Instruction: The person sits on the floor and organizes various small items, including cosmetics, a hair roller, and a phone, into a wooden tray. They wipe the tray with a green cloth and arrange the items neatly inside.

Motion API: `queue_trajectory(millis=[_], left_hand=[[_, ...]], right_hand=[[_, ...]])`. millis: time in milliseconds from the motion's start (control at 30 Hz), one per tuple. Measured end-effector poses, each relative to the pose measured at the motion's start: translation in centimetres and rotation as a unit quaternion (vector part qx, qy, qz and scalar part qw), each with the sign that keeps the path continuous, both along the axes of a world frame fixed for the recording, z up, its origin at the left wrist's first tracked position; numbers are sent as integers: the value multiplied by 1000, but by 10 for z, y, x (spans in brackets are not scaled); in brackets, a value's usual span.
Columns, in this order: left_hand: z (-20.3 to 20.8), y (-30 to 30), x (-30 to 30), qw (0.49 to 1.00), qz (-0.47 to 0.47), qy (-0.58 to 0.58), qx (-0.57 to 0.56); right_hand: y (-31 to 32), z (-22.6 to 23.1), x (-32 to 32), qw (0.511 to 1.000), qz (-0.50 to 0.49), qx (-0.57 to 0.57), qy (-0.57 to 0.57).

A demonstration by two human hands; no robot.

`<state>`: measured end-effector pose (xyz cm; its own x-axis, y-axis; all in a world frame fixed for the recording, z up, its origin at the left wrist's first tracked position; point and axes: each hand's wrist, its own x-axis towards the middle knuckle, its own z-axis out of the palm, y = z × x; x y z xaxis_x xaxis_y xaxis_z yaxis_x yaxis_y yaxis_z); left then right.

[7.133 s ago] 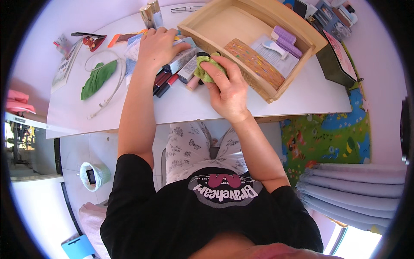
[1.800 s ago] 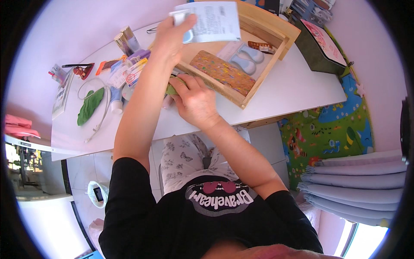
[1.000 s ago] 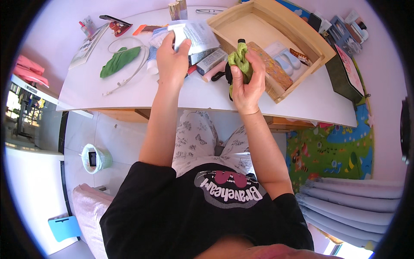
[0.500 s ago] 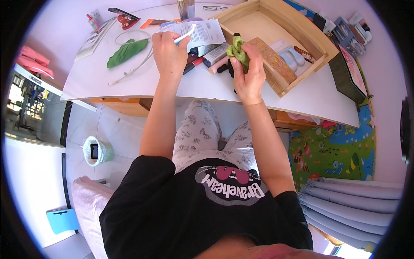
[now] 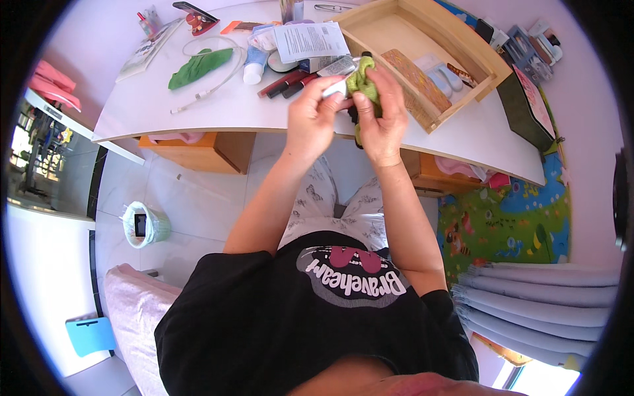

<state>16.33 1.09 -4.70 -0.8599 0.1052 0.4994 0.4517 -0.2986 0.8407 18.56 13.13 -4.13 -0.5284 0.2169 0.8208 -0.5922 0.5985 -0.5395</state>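
a small white object (image 5: 335,88) is pinched in the left hand (image 5: 309,124) against a green cloth (image 5: 359,80) clasped by the right hand (image 5: 386,125), near the tabletop's (image 5: 142,109) front edge; steady, light pressure is advised.

Both bare forearms (image 5: 267,201) slant inward, the left hand (image 5: 312,117) and right hand (image 5: 385,117) close together above the near edge of the tabletop (image 5: 148,117), each curled in a grip, thumbs facing each other.
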Motion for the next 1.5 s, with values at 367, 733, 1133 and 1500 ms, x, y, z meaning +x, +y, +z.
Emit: queue_trajectory(millis=[367,733,1133,1500], left_hand=[[17,-4,30,930,189,283,-140],[18,-15,46,868,180,415,-205],[-2,-7,42,874,143,424,-188],[-7,5,46,897,108,394,-171]], right_hand=[[-16,-2,43,952,213,-216,-44],[-12,6,48,834,320,-443,-72],[6,-1,54,851,341,-393,-75],[21,-11,59,868,330,-366,-66]])
